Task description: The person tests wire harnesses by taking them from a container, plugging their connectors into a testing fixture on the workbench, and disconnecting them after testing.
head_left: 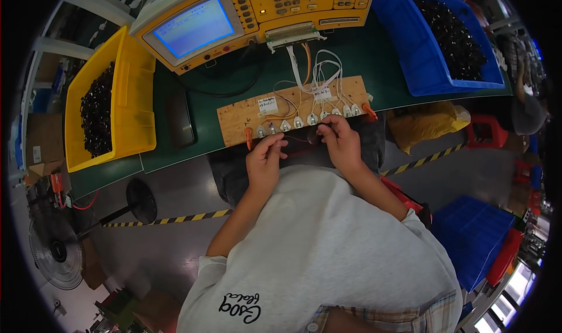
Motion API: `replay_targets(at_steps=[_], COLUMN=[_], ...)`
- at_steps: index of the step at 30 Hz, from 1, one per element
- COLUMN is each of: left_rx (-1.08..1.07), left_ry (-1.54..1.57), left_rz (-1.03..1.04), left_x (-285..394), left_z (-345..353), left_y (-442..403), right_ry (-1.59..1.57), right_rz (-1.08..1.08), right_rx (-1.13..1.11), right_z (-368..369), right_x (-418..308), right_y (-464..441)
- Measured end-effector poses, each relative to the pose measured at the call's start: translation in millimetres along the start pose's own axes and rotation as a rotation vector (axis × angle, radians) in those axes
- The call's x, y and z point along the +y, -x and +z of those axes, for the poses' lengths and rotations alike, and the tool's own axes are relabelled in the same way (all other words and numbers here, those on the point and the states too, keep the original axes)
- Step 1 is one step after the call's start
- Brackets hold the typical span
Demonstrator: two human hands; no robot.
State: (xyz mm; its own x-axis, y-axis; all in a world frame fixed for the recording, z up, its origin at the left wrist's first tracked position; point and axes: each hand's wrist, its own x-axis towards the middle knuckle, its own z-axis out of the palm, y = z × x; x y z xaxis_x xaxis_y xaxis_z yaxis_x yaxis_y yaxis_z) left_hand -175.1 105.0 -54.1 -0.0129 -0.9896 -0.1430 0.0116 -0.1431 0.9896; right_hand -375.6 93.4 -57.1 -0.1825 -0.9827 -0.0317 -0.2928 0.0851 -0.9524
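A wooden board (pixel 234 117) lies along the front edge of the green bench, with a row of metal clip terminals (pixel 298 122) wired from behind. At the board's front left edge, my left hand (pixel 264 162) is closed, thumb and forefinger pinched together. My right hand (pixel 342 144) is closed the same way, near the middle-right terminals. A thin reddish wire (pixel 301 138) runs between the two pinches, just in front of the board. A small dark piece seems to hang by my right fingertips, too small to name. Orange clamps (pixel 249 138) grip both board ends.
A yellow test instrument (pixel 257 17) with a lit screen stands behind the board, joined by white cables (pixel 295 67). Yellow (pixel 133 93) and blue (pixel 410 58) bins of small black parts flank it. A phone-like dark slab (pixel 180 119) lies left. A fan (pixel 57 251) stands on the floor.
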Motion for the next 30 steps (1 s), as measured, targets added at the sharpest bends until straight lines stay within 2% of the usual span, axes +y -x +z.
replay_targets(at_steps=[11, 14, 16, 19, 22, 23, 25, 26, 28, 29, 30], left_rx=[0.053, 0.055, 0.117, 0.305, 0.488, 0.495, 0.581, 0.588, 0.611, 0.613, 0.624], left_ry=[0.025, -0.141, -0.327, -0.468, -0.839, -0.840, -0.657, -0.654, -1.054, -1.203, -1.201], left_rz=[0.068, 0.140, 0.405, 0.589, 0.798, 0.818, 0.484, 0.499, 0.281, 0.172, 0.176], left_x=[8, 38, 66, 117, 158, 168, 184, 195, 214, 208, 191], left_z=[-13, -38, -72, -127, -202, -229, -270, -279, -294, -308, -336], left_y=[4, 4, -3, -22, -52, -64, -86, -98, -119, -128, -140], right_ry=[-0.038, 0.025, 0.052, 0.164, 0.191, 0.182, 0.265, 0.262, 0.275, 0.274, 0.278], right_rz=[0.020, -0.047, -0.124, -0.218, -0.153, -0.169, -0.106, -0.121, -0.008, -0.021, -0.012], right_rx=[-0.065, -0.051, -0.030, 0.013, 0.041, 0.050, 0.046, 0.052, 0.004, 0.003, -0.013], right_z=[-10, -18, -26, -37, -44, -46, -48, -47, -44, -41, -37], right_x=[-9, -9, -3, 12, 18, 22, 37, 43, 51, 53, 54], right_y=[-1, 3, 5, 7, 6, 5, 7, 9, 15, 19, 23])
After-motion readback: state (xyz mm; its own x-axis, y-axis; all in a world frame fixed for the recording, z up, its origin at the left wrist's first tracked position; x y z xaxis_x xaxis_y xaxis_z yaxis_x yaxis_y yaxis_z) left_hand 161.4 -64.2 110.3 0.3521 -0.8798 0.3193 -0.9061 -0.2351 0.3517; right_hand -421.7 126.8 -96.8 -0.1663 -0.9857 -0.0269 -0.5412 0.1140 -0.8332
